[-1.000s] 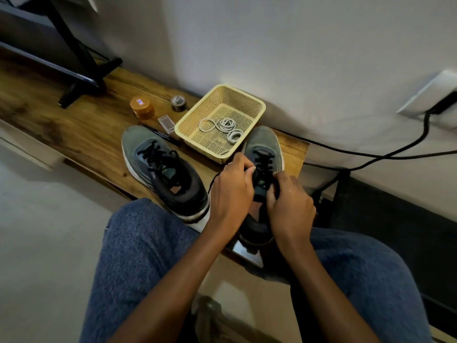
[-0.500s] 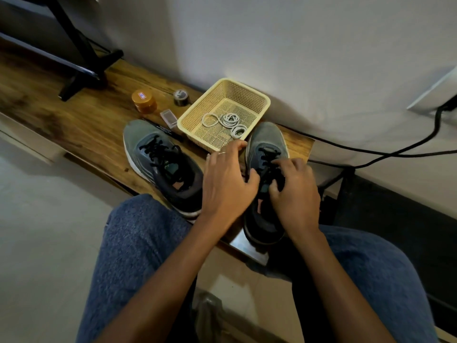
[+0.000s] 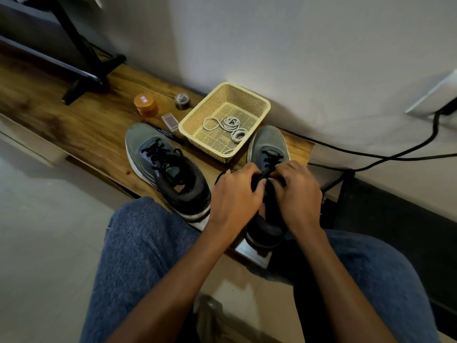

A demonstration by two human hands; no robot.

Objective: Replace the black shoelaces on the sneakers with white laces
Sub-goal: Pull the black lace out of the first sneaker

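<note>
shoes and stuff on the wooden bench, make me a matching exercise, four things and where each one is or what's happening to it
Things:
1. white laces
2. right shoe
3. left shoe
4. orange jar

States:
A. stands left of the basket
B. coiled in the basket
C. both hands at its black lace
D. laced in black, no hand on it

Pairs: 1-B, 2-C, 3-D, 4-A

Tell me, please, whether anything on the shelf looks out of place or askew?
Nothing stands out. Both hands work the right sneaker's black lace; white laces lie coiled in the basket.
</note>
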